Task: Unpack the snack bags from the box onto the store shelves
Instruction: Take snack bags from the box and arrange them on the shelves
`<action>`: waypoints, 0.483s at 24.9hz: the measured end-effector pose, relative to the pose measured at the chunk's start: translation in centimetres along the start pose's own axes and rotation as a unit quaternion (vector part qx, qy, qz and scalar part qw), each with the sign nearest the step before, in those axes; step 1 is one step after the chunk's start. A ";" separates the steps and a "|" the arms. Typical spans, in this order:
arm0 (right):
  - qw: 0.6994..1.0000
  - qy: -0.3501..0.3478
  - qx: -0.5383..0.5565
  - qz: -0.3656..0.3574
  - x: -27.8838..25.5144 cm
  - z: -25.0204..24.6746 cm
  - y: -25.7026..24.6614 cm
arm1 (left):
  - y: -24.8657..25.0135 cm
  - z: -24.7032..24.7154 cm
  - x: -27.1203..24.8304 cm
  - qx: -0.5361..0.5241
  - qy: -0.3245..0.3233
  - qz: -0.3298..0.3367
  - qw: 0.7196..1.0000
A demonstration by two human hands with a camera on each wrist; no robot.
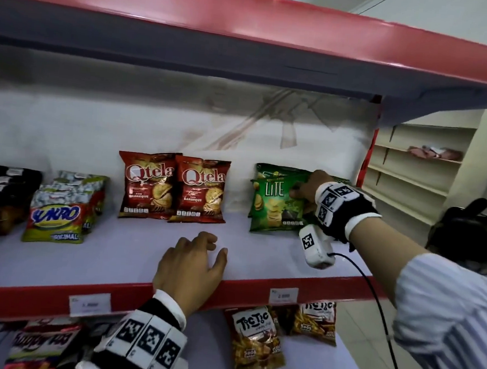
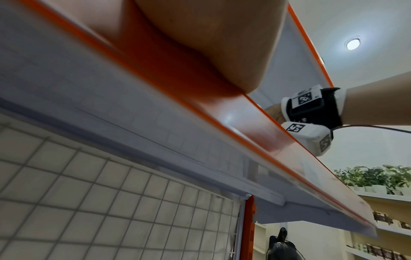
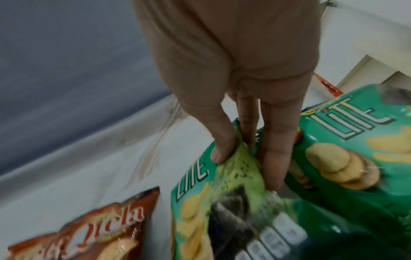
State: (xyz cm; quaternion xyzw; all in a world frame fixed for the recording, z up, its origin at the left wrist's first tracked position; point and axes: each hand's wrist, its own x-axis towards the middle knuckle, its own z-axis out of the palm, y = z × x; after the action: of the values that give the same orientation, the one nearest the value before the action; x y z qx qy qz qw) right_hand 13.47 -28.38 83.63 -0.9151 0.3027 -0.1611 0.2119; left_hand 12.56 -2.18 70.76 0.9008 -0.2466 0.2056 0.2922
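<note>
On the shelf [image 1: 132, 251], right hand [image 1: 311, 189] pinching green Lite bag [image 1: 275, 207]; left hand [image 1: 192, 267] relaxed, seemingly resting on edge.

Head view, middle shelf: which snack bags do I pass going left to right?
Dark bags at the left edge → Sukro bags → two red Qtela bags standing upright → green Lite bags, pinched by the right hand.
</note>
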 end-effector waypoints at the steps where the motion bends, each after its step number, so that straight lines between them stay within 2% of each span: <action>1: 0.999 0.000 -0.043 -0.003 0.4 0.6 -0.3 | 0.1 0.0 -0.1 0.010 0.003 0.002 1.000; 3: 0.992 0.020 -0.122 -0.015 1.0 1.5 -0.5 | 0.1 -0.1 -0.3 0.028 0.007 0.006 1.000; 5: 0.987 0.040 -0.157 -0.007 2.0 2.0 -0.4 | 0.1 0.0 -0.3 0.033 0.001 0.010 0.999; 8: 0.989 0.075 -0.122 0.021 2.3 2.1 -0.6 | 0.1 0.0 -0.3 0.035 0.007 0.009 0.999; 12: 0.992 0.105 -0.063 -0.034 0.0 0.8 -0.9 | 0.3 -0.1 -0.3 0.033 0.009 0.008 0.999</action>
State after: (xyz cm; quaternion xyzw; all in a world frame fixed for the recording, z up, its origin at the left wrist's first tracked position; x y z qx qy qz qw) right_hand 14.23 -27.47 83.41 -0.9144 0.3015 -0.2444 0.1150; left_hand 12.15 -2.20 70.81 0.9061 -0.2441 0.2239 0.2630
